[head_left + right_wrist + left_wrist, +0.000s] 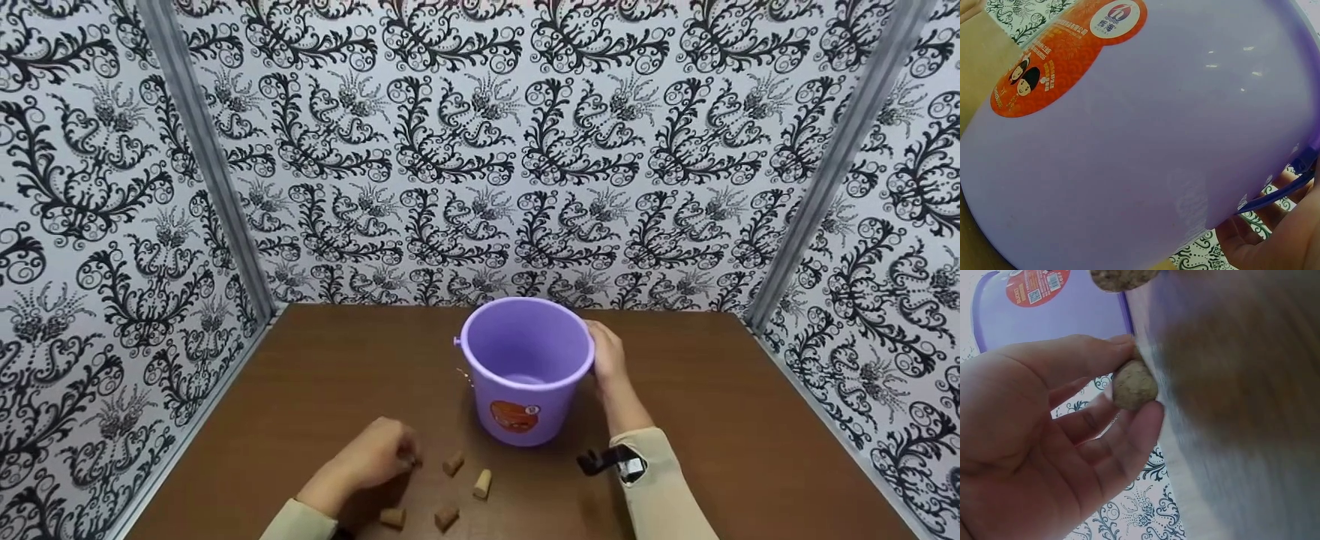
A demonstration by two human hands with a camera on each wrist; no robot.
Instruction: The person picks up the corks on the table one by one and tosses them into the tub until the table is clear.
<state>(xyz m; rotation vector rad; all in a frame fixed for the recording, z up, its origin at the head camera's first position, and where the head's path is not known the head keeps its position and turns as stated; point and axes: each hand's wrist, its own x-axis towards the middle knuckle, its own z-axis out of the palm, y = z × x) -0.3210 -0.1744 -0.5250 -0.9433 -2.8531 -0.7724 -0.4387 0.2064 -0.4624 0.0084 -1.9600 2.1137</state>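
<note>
A purple bucket (525, 412) with an orange label stands upright on the table, its open top facing up. My right hand (607, 352) holds it at the right side of the rim. The right wrist view shows those fingers (1238, 236) beside the bucket's purple handle (1278, 197), partly hidden behind it. Left of the bucket and low over the table, my left hand (379, 454) pinches a cork stopper (1135, 385) between thumb and fingertip. Near it lie several more tapered corks, among them a brown one (453, 463), a paler one (482, 484) and one by the wrist (392, 517).
The brown wooden table (322, 360) is bounded by patterned panels (487, 150) at the back and both sides, with grey posts (214, 157) at the corners. A black strap mount (611, 459) sticks out from the right wrist.
</note>
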